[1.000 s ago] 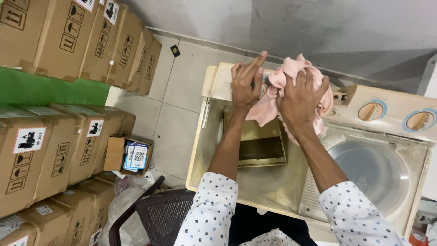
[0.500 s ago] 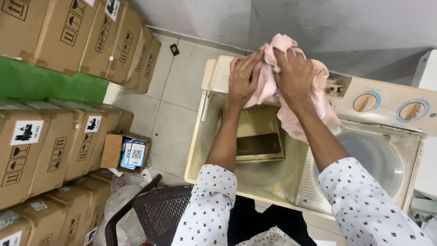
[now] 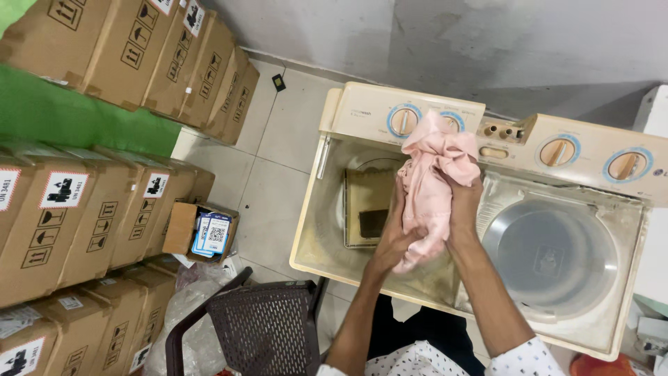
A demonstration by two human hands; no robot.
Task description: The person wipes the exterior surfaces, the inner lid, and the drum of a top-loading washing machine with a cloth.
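Head view looks straight down on two bare hands closed around a pink cloth (image 3: 433,182), held up over a twin-tub washing machine (image 3: 362,104). Left hand (image 3: 393,233) wraps the lower part of the cloth from the left side, its fingers curled across the fabric, so a twisted end pokes out below them. Right hand (image 3: 465,198) grips the cloth from the right, a little higher, with the fingers folded into the bunched folds; both hands press toward each other with the cloth squeezed between them. Above the hands the cloth swells into a loose crumpled bundle that covers part of the machine's control panel, where round dials (image 3: 405,120) sit just beyond it. Directly under the left hand lies the open wash tub (image 3: 369,202), its stained square opening showing dark inside. Under and to the right of the right hand is the clear plastic lid (image 3: 550,254) of the second tub, lying flat and shut. Both forearms come up from the bottom edge, and white sleeves with small dark dots (image 3: 522,358) show near the elbows. Near the left elbow stands a dark mesh-backed chair (image 3: 264,331). Well to the left of the hands, across pale floor tiles (image 3: 278,167), rows of brown cardboard boxes (image 3: 104,202) are stacked, and one small open box with printed cards (image 3: 209,233) sits on the floor beside them. Far beyond the hands rises a grey wall (image 3: 487,42).
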